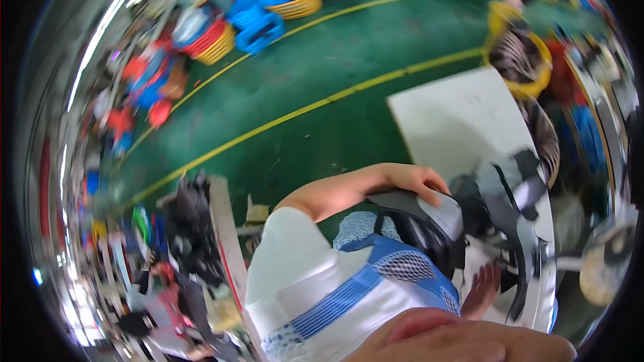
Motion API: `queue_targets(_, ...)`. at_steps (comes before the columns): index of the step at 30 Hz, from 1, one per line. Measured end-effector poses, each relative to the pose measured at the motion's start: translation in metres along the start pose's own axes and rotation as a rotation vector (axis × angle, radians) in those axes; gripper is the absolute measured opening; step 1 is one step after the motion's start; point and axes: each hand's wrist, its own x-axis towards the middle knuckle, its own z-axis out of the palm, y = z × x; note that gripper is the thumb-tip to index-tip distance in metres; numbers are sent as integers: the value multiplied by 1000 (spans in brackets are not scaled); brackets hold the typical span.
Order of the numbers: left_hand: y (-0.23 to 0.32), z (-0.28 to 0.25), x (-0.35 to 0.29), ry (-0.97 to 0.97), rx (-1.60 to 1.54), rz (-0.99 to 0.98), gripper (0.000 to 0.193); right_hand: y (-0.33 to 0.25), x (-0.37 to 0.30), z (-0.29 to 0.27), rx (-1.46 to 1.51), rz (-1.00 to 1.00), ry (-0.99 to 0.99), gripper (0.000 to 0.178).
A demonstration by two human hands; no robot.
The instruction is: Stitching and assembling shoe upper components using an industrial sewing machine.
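My left hand [424, 181] reaches across my front, its fingers closed over the edge of a black and grey sheet-like piece [446, 220] with a curved outline. This piece hangs against my blue patterned apron [402, 261]. Lower down, my right hand [483, 289] is over the white table, its fingers stretched out and slightly apart, close to the dark pieces. Beside both hands lies a loose heap of black and grey cut pieces [520, 218], some long and curved. Motion blur hides how the pieces join.
The white table [463, 110] extends away from me. Beyond its right edge stands a yellow basket [526, 87] with striped dark material. A pale rounded object [604, 271] sits at the far right. Another bench carries a black heap [191, 228]. Stacked baskets [208, 40] line the green floor [282, 104].
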Motion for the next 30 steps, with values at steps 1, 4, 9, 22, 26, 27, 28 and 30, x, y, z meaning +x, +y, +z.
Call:
queue_targets(1, 2, 1, -6, -20, -52, 29, 47, -22, -16, 14, 520, -31, -459, 80)
queue_targets(4, 6, 6, -24, 0, -116, 99, 46, -46, -26, 68, 255, -104, -535, 73)
queue_targets(9, -3, 17, -53, 113, -225, 118, 45, -41, 9, 86, 31, -118, -480, 61)
queue_targets(22, -8, 23, -76, 179, -212, 123, 45, -22, 68, 12, 107, -88, -349, 34)
queue_targets(26, -6, 24, -77, 317, 41, 103, 48, -18, 74, -55, 259, -108, -249, 26)
queue_targets(27, -5, 24, -77, 297, 8, 131, 50, -15, 71, -69, 330, -117, -241, 24)
queue_targets(28, -2, 23, -75, 282, 83, 174, 51, -10, 68, -80, 402, -125, -254, 23)
queue_targets(30, 3, 26, -70, 246, -84, 59, 45, 4, 66, -89, 422, -174, -167, 22)
